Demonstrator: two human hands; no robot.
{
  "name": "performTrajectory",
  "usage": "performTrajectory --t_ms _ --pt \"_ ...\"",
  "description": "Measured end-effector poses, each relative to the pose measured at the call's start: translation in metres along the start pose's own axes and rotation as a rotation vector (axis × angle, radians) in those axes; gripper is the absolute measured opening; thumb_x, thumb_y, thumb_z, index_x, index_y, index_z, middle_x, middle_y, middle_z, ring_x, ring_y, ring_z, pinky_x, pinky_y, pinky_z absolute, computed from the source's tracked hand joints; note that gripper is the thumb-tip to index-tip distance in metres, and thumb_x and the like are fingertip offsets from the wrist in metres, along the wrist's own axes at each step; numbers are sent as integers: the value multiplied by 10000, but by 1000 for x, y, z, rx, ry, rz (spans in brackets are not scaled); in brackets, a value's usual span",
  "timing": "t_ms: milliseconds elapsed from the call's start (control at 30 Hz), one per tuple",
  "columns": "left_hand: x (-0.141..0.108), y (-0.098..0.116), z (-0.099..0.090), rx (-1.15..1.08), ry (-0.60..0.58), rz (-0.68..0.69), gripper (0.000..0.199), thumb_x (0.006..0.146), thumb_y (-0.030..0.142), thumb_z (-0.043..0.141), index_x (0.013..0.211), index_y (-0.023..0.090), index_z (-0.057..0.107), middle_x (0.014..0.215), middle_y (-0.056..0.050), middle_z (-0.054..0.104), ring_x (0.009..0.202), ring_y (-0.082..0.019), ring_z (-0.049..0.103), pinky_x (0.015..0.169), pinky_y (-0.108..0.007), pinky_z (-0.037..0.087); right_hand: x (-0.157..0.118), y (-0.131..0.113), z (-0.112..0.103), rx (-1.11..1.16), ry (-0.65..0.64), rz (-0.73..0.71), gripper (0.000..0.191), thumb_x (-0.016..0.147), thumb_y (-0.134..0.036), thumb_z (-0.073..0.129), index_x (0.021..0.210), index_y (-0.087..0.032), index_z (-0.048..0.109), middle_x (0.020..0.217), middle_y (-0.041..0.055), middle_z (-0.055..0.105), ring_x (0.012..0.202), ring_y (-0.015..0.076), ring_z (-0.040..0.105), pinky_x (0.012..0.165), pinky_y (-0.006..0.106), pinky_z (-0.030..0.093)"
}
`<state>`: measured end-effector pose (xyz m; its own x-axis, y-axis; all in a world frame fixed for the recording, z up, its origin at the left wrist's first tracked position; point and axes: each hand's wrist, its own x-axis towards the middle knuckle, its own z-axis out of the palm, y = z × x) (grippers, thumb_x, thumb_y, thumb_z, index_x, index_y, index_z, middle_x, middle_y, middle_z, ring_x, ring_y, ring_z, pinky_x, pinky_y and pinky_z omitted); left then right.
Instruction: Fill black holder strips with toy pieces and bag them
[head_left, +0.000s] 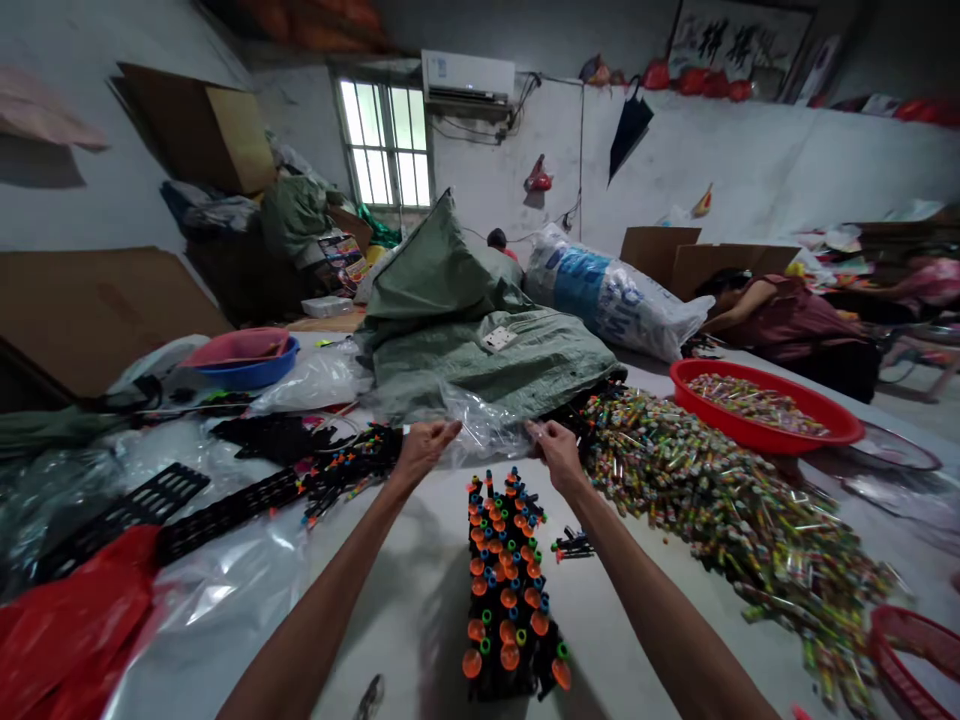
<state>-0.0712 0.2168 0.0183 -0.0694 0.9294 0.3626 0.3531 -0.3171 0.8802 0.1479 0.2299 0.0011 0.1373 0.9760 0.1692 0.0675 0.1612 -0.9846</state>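
- Pinching a sheet of clear plastic film (480, 430) with my left hand (424, 450) and my right hand (555, 455), both in a narrow grip, fingers and thumbs closed on it, a short stretch of film spanning between them.
- The step in hand looks like handling this film at the far side of the table; the film runs away from my grip and up against a green woven sack (480, 345).
- Any pull toward me calls for lifting the film over the black sticks with orange and blue caps (510, 590), which lie in a tall bunch directly below and nearer me than my grip.
- Just right of that bunch, a few loose black pieces (574, 545) lie on the white table (390, 640).
- Beyond my right hand, a spread heap of multicoloured wrapped sticks (712, 500) could snag the film on that side; past it sits a red basin (757, 405) holding more of them.
- Left of my left hand, black perforated strips (225, 515) and a tangle of capped sticks (352, 465) crowd the table, and a red plastic bag (67, 620) lies further out.
- Far beyond my grip and to the right, a co-worker (787, 330) leans over, apart from my work.
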Motion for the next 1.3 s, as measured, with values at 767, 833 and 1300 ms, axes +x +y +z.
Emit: performTrajectory --t_ms 767,833,1300 --pt "-128 -37 29 290 315 116 240 803 409 528 719 185 555 679 -4 589 662 -146 557 640 -260 446 -103 31 -39 -644 -221 -314 474 920 -308 194 871 -194 652 814 61 663 803 187 596 709 270 421" --pt "-114 -25 30 341 333 176 274 833 406 477 693 186 562 633 -1 572 651 -146 540 649 -264 434 -100 22 -35 -647 -239 -305 520 928 -341 167 850 -191 658 785 64 665 770 189 596 692 268 411" --pt "-155 -64 35 420 279 272 30 781 185 480 786 195 507 749 -13 567 703 -134 554 624 -233 458 -122 74 -42 -712 -275 -482 234 843 -278 374 867 -193 592 841 57 635 789 184 585 735 288 424"
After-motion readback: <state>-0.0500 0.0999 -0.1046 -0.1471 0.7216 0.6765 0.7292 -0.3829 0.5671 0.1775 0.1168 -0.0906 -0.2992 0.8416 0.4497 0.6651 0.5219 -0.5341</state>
